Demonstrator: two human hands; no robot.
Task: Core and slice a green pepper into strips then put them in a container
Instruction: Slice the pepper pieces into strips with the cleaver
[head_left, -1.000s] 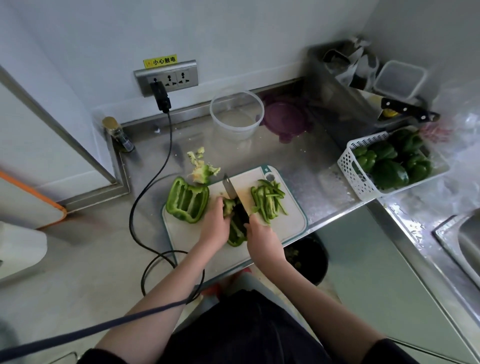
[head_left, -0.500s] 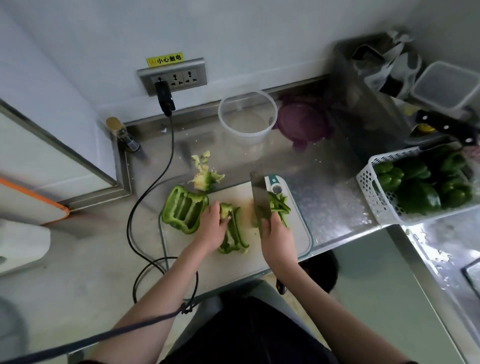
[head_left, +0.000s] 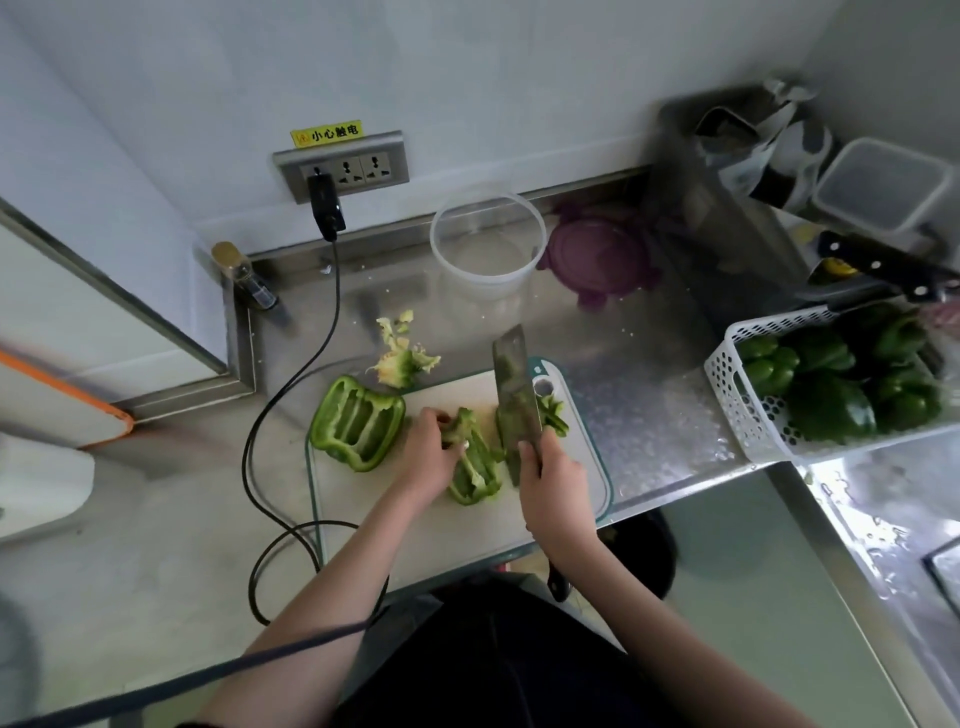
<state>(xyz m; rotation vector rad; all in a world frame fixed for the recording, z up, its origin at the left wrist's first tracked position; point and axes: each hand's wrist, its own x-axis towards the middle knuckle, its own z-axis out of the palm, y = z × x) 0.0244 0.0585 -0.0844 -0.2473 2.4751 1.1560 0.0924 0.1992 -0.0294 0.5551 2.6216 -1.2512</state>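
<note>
On the white plastic cutting board (head_left: 441, 525) at the edge of the steel bench (head_left: 639, 415), the left hand (head_left: 428, 457) presses curled fingers onto a green pepper piece (head_left: 475, 462). The right hand (head_left: 553, 488) grips the handle of a broad steel cleaver (head_left: 515, 395), its blade seemingly resting against the cut green strips (head_left: 553, 415). A larger opened pepper half (head_left: 357, 422) lies at the board's left edge. The round clear plastic container (head_left: 487, 244) stands well behind.

Right hand (head_left: 553, 488) grips cleaver (head_left: 514, 400); left hand (head_left: 428, 457) holds pepper piece (head_left: 475, 467).
</note>
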